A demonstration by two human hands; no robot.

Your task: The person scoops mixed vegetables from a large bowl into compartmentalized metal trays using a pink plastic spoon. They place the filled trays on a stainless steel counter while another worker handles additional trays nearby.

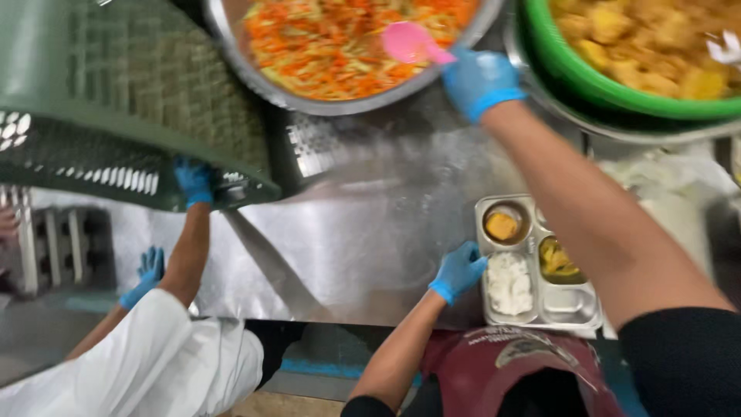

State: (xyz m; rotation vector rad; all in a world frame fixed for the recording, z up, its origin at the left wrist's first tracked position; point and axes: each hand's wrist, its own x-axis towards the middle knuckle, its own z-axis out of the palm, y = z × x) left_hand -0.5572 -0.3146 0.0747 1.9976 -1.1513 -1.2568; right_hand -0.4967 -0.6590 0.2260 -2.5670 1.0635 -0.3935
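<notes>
1. Right hand, in a blue glove, sits at upper centre of the frame, fingers curled tight around the handle of a pink ladle
2. The ladle's bowl rests over the orange and yellow shredded salad inside a large steel bowl at the top of the frame
3. Left hand, also gloved in blue, lies at lower centre, fingers pressed together and touching the left rim of a steel meal tray
4. The tray holds white rice, a yellow piece and a yellow-green portion in 3 compartments
5. A green basin of yellow chunks fills the upper right
6. At left, another person in white, with 2 blue gloves, grips a green plastic crate above the steel counter
</notes>
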